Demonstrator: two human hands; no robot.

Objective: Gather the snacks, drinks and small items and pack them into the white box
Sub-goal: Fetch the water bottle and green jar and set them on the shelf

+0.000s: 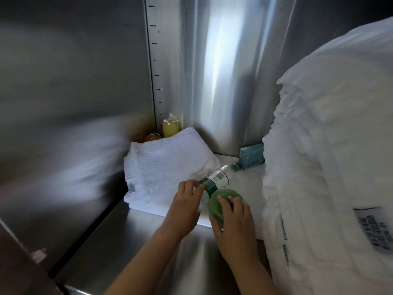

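head view: green bottle (221, 188) lying tilted, neck pointing 1 o'clock; right hand (232, 224) gripping its base, left hand (187, 206) fingers pinching label at 9 o'clock side.

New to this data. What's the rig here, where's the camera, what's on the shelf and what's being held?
There is no robot: a person works bare-handed, filmed by one wide-angle camera on their head, looking forward and down. The surface is a stainless steel shelf with steel walls. On it lies a folded white towel; behind it stand a yellow bottle and an orange one. A blue box sits at the back, and bulky white bedding fills the right. Both hands hold a green bottle lying tilted, base toward the camera: the right hand grips the base, the left hand pinches near the label.
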